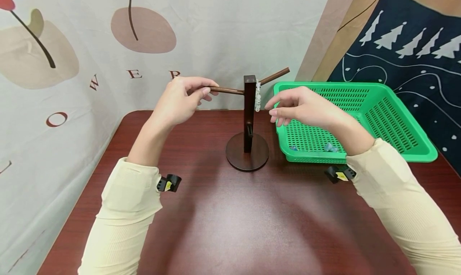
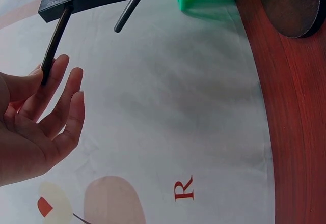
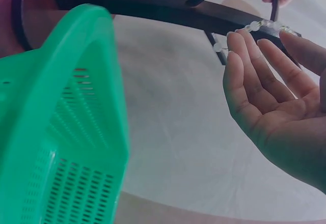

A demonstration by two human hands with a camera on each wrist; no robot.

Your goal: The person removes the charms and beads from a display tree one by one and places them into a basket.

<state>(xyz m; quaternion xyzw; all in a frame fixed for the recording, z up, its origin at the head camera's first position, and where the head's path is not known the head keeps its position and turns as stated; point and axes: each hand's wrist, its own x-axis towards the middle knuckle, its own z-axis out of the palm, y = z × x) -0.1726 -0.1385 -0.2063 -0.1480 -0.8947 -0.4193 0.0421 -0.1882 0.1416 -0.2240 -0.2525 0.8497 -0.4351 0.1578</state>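
Note:
A dark wooden stand (image 1: 248, 115) with a round base stands upright on the table, with pegs jutting from its post. My left hand (image 1: 181, 99) pinches the outer end of the left peg (image 1: 230, 91) between thumb and fingers; the left wrist view shows the other fingers loosely spread. On the right peg (image 1: 275, 75) hangs a bracelet (image 1: 257, 97) of clear, pale beads, close against the post. Just right of it is my right hand (image 1: 300, 107), its fingers relaxed and holding nothing. In the right wrist view its fingertips overlap the bracelet (image 3: 254, 26).
A green plastic basket (image 1: 396, 157) sits at the right of the stand, partly under my right forearm, with small blue things (image 1: 329, 147) inside. A short lower peg (image 1: 249, 130) points toward me. Behind the table (image 1: 230, 211) hangs a printed cloth (image 1: 223, 35).

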